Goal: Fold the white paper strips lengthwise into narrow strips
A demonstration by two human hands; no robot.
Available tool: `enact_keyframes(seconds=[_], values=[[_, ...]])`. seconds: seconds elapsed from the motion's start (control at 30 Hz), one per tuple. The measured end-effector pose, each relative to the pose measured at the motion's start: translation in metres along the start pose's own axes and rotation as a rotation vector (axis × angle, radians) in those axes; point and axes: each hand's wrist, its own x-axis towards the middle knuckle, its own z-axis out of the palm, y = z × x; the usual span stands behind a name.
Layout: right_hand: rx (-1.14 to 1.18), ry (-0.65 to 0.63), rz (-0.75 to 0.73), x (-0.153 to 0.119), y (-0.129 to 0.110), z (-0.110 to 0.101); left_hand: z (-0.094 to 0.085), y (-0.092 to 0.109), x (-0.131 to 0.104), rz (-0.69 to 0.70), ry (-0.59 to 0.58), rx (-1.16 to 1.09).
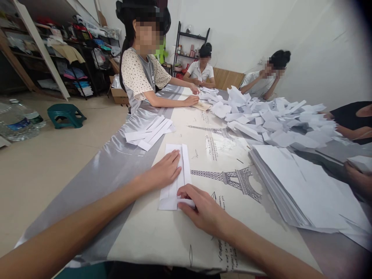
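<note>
**Two hands flat on a folded white sheet**

The folded paper (175, 176) lies near the middle of the table (122, 162), on the Eiffel Tower cloth (226, 178), its long sides turned inward; the left hand (164, 170) rests on its left part, fingers stretched out flat and together, gripping nothing; the right hand (203, 207) presses on the near right corner, fingers bent low over a small fold, pinning the paper rather than lifting it. To the right sits a thick stack of flat sheets (302, 186); beyond it a loose heap of folded papers (273, 118); farther left a small pile of folded strips (151, 131). Other people sit at the far side; a green stool (66, 114) stands on the floor at left.
</note>
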Motion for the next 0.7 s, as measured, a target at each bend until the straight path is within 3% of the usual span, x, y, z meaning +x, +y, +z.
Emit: enact_keyframes(seconds=[0.17,0.37,0.47,0.7], values=[[-0.140,0.041,-0.077,-0.001,-0.001,0.004,0.001,0.000,0.000,0.001,0.009,0.004],[-0.643,0.237,-0.494,-0.004,0.002,0.006,0.000,0.002,0.000,-0.002,0.011,0.010],[-0.736,0.211,-0.573,-0.005,0.002,0.004,-0.001,0.002,0.000,0.003,0.011,0.005],[-0.749,0.116,-0.596,-0.010,-0.004,-0.005,0.000,0.001,0.000,0.010,0.019,0.019]])
